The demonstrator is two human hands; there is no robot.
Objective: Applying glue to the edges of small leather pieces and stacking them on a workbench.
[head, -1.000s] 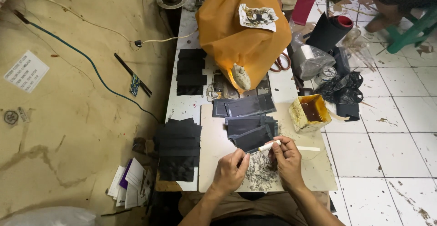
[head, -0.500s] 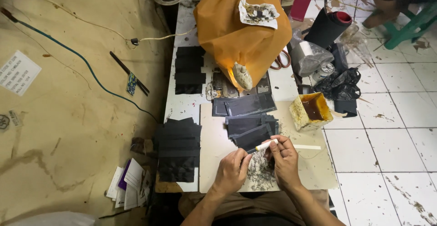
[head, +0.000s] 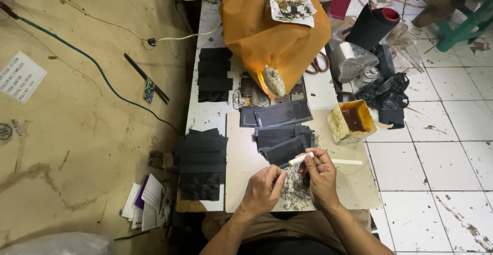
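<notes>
Beyond both hands, an orange paper-shrouded lamp (head: 272, 24) glows over the worktable (head: 205, 116). Left of the left hand lies a stack of black cut pieces (head: 201, 163). Just ahead of the fingers, dark grey leather pieces (head: 281, 131) fan across a beige board (head: 241, 152). Up and right of the right hand stands a yellow glue tin (head: 352, 121). The left hand (head: 263, 191) curls, fingertips pinched at a dark piece's edge. The right hand (head: 321, 175) grips a small white brush (head: 302, 158), its tip on that piece.
</notes>
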